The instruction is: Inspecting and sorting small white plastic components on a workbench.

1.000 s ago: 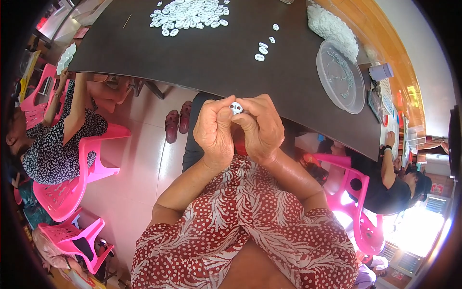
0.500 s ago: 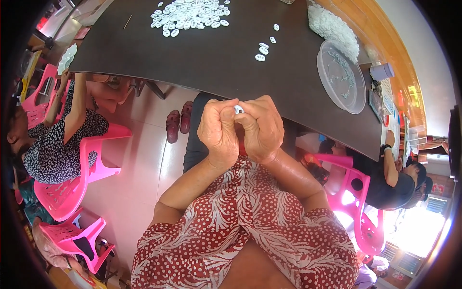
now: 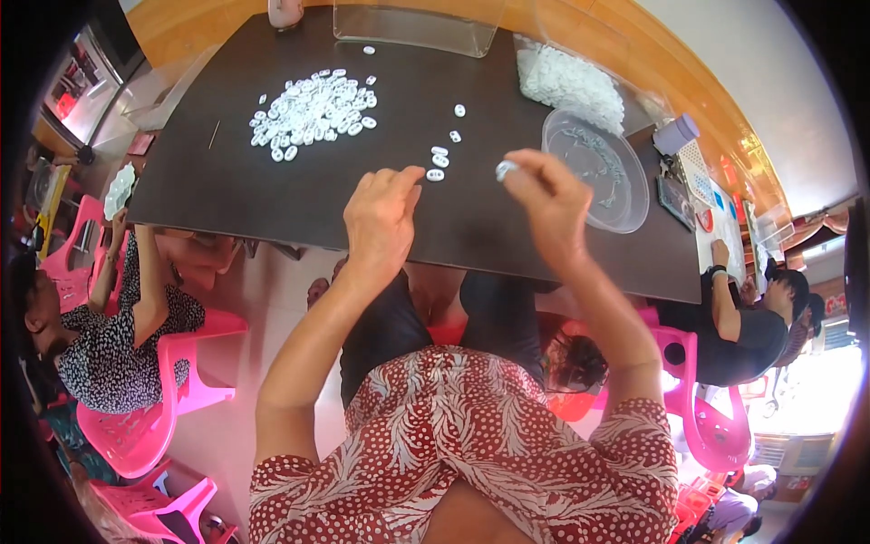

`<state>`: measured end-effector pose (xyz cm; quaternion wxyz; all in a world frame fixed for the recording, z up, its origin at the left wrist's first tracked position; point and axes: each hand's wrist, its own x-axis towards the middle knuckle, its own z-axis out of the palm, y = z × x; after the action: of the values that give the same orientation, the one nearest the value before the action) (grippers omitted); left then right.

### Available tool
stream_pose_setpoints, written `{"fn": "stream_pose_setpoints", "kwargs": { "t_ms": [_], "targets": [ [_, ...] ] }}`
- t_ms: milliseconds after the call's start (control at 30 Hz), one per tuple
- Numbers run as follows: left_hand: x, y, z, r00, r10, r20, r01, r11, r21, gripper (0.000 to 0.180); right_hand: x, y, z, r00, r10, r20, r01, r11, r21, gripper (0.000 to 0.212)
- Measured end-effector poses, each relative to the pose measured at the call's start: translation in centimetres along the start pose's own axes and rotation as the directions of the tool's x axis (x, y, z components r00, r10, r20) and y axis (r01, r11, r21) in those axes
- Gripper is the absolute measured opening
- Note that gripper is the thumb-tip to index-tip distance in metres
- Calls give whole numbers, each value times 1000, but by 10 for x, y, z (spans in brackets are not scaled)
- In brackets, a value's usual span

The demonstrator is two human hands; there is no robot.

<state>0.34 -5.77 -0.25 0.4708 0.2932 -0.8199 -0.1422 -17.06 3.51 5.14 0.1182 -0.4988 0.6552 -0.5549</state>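
My right hand [image 3: 555,204] is raised over the table's near side, pinching a small white plastic piece [image 3: 506,170] between thumb and fingertips. My left hand [image 3: 381,218] reaches over the table with its index finger stretched out and the thumb a little apart. That fingertip is at the left edge of a white oval piece with dark holes [image 3: 435,175], which lies on the tabletop. Just beyond it are two more oval pieces [image 3: 439,156]. A smaller white piece [image 3: 455,137] and another oval [image 3: 459,111] lie farther off.
A heap of white oval pieces [image 3: 313,113] covers the table's [image 3: 208,181] far left. To the right stand a round clear tub with small bluish parts [image 3: 553,145] and a bag of white pieces [image 3: 571,86]. People sit on pink chairs [image 3: 168,399] at both sides.
My hands have come apart from in front of my body and moved forward over the table. The right keeps a white piece; the left has gone to the row of ovals.
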Motion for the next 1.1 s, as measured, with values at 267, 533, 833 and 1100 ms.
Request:
{"fn": "stream_pose_setpoints", "kwargs": {
  "t_ms": [267, 533, 833, 1100],
  "targets": [
    [22, -18, 36, 968, 139, 207, -167, 978, 123, 20, 122, 7, -62, 955, -243, -173, 160, 906, -391, 21],
    [73, -21, 65, 968, 100, 228, -138, 978, 156, 15, 234, 33, -101, 894, -378, -239, 131, 732, -668, 16],
    [102, -29, 87, 808, 255, 532, -433, 869, 240, 5, 261, 54, -109, 912, -396, -105, 170, 597, -784, 14],
    [117, -35, 95, 764, 230, 603, -452, 857, 246, 11, 232, 56, -99, 849, -526, -55, 299, 562, -771, 15]
  ]
}}
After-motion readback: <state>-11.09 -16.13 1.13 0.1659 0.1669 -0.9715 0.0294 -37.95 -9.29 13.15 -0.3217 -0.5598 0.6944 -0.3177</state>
